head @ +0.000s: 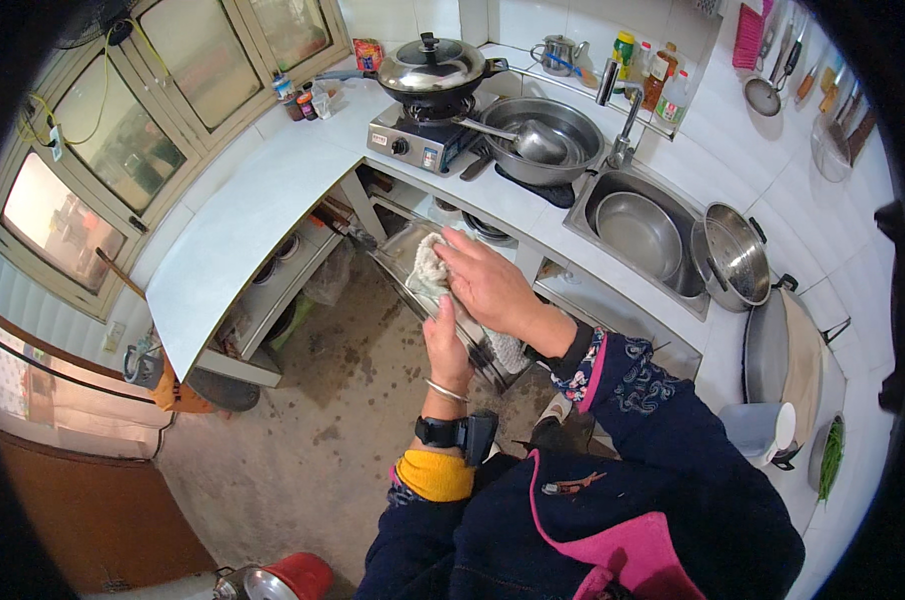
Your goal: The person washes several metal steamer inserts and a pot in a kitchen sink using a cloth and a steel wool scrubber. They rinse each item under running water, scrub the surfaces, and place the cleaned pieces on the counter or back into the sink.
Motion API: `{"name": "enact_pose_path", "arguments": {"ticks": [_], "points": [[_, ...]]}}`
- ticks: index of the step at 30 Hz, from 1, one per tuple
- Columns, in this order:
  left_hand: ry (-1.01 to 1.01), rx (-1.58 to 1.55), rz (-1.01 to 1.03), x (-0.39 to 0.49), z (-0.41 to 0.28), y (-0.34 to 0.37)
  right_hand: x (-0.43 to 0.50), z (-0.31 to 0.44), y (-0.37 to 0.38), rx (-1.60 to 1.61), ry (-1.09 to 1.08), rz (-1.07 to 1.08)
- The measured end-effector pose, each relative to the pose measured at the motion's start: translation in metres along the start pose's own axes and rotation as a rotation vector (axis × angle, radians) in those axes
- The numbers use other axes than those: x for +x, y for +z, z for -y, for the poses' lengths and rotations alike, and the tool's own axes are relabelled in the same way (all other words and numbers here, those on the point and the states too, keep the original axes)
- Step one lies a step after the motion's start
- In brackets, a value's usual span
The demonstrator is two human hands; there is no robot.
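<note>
A pale, textured cloth [427, 264] is bunched between my hands in front of my body. My right hand [491, 289] lies over it with fingers nearly straight. From below, my left hand [446, 345] holds it, thumb pointing up; most of its fingers are hidden. More textured cloth [506, 351] shows beneath my right wrist; whether it is the same piece is unclear. Behind the hands, a shiny panel or drawer [401, 244] with metal edging juts out at an angle below the counter.
A lidded wok [434, 69] sits on a gas stove [407, 139]. Beside it, a metal basin [542, 112] holds a ladle [540, 142]. Another basin [638, 234] is in the sink [584, 196], with a steamer pot [737, 255] at its edge. A red bucket [310, 574] stands on the floor.
</note>
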State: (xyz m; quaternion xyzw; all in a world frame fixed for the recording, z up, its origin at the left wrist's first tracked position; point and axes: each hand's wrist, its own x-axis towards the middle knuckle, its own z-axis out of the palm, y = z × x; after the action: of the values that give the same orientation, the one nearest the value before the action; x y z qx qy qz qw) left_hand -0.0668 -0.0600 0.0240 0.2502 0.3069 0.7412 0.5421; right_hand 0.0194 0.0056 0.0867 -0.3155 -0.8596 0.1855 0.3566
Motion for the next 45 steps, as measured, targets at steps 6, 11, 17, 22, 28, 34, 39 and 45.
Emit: {"name": "enact_pose_path", "arguments": {"ticks": [6, 11, 17, 22, 28, 34, 39, 45], "points": [[-0.029, -0.289, -0.118, 0.015, -0.024, -0.010, -0.080, 0.002, 0.009, -0.295, -0.178, 0.107], [0.040, -0.300, -0.162, 0.019, -0.039, -0.014, -0.127, -0.029, 0.015, -0.366, -0.230, 0.200], [0.015, -0.258, -0.097, 0.012, -0.017, 0.000, -0.069, -0.018, -0.006, -0.434, -0.247, 0.100], [0.060, 0.006, -0.043, -0.002, 0.005, 0.015, 0.008, 0.001, -0.011, -0.275, -0.132, 0.101], [0.047, -0.107, -0.061, -0.006, 0.005, 0.014, -0.024, -0.002, -0.013, -0.285, -0.212, 0.110], [0.005, -0.284, -0.143, -0.003, -0.014, 0.005, -0.121, -0.022, -0.010, -0.286, -0.180, 0.230], [0.060, -0.375, -0.124, -0.004, -0.030, 0.009, -0.141, -0.052, 0.001, -0.251, -0.173, -0.077], [0.068, -0.401, -0.117, -0.003, -0.037, 0.010, -0.144, -0.060, 0.019, 0.173, 0.168, -0.425]]}}
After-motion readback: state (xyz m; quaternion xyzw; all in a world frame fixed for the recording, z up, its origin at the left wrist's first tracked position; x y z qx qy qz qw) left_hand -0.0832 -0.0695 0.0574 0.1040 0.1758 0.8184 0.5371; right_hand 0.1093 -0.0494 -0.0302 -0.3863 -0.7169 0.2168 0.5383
